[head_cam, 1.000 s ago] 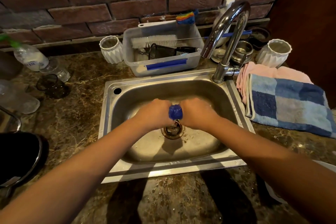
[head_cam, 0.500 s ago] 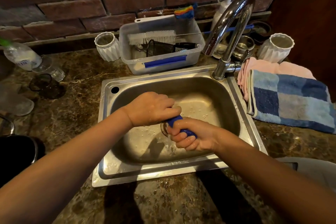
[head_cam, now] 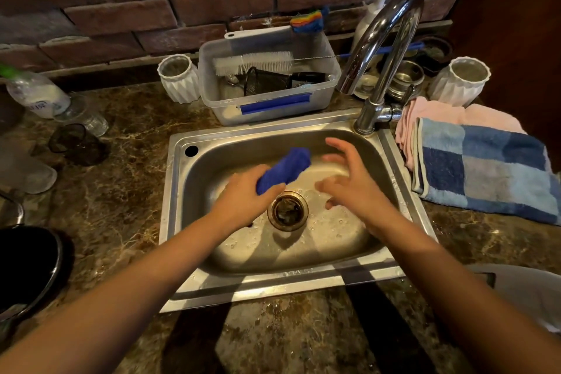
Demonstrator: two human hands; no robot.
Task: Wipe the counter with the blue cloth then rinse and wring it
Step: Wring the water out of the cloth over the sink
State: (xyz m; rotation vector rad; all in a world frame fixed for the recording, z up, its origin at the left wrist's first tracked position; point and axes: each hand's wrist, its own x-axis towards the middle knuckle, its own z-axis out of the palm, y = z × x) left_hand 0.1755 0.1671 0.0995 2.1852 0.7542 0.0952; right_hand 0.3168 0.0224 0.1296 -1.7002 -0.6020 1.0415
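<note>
The blue cloth [head_cam: 287, 168] is twisted into a thick roll and sticks up and to the right out of my left hand [head_cam: 246, 196], which grips its lower end over the steel sink [head_cam: 182, 179]. My right hand [head_cam: 353, 184] hovers just right of the cloth with its fingers spread, holding nothing and not touching the cloth. Both hands are above the drain [head_cam: 287, 211]. Water drops lie on the sink floor. The brown marble counter [head_cam: 115, 209] surrounds the sink and looks wet along the front edge.
The chrome tap [head_cam: 384, 48] arches over the sink's back right corner, with no water running. A clear tub of brushes [head_cam: 268, 79] stands behind the sink. Folded blue checked and pink towels [head_cam: 482, 165] lie at right. Bottles and glasses [head_cam: 45, 106] crowd the left; white ribbed cups [head_cam: 461, 82] stand at the back.
Both hands were twisting the cloth between them. My right hand has let go and opened, and my left hand now holds the rolled cloth alone, raised a little.
</note>
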